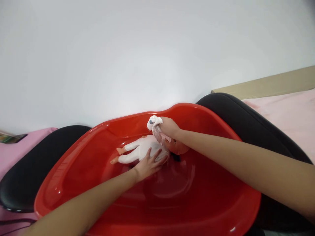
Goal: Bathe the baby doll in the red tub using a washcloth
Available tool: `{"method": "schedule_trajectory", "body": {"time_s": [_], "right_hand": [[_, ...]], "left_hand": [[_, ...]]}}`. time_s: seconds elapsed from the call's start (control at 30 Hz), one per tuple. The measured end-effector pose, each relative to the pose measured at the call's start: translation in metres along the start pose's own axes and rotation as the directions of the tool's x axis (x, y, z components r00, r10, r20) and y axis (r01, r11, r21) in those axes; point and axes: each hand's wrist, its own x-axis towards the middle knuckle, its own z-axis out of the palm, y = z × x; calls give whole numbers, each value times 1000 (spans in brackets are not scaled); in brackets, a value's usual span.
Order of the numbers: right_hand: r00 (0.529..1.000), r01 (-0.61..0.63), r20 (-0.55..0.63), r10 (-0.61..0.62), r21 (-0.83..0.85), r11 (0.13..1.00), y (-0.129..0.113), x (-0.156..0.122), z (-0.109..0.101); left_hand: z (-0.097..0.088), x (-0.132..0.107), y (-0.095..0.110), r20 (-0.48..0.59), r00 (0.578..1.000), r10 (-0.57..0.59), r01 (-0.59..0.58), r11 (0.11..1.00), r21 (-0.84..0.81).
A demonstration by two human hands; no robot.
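Note:
A baby doll (131,153) in a white suit lies in a red tub (81,170), its bare feet to the left and its head to the right. My left hand (149,165) rests on the doll's torso with its fingers spread. Bunched in my right hand (171,127) is a white and pink washcloth (156,127), held over the doll's upper body and close to its face. My right hand and forearm hide part of the doll's head. Something dark shows beneath the head.
Black padded seats stand on both sides of the tub, one at the left (31,167) and one at the right (226,105). Pink cloth (283,114) lies beyond the right one. A white wall (137,59) rises behind the tub.

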Motion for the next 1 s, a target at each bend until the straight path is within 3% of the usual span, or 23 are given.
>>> {"method": "schedule_trajectory", "body": {"time_s": [0.1, 0.37, 0.47, 0.63, 0.87, 1.0], "right_hand": [[999, -41, -2, 41, 1, 999, 1, 2, -3], [996, 2, -84, -4, -23, 1000, 1, 8, -9], [994, -5, -107, 3, -19, 1000, 3, 8, -10], [991, -11, -134, 8, -19, 1000, 5, 8, -10], [996, 37, -81, -46, -111, 993, 6, 4, -5], [999, -13, -46, 10, -82, 997, 3, -1, -7]], "left_hand": [[-5, 1, -4, 41, 999, -13, 8, 993, 120], [-31, -3, -17, 60, 995, -76, 51, 936, 350], [-40, -4, -25, 73, 993, -96, 61, 925, 374], [-55, -4, -36, -29, 987, -160, 158, 893, 422], [-71, 6, -48, -71, 955, -289, 292, 865, 408], [-75, 12, -59, -100, 949, -299, 313, 846, 432]]}}
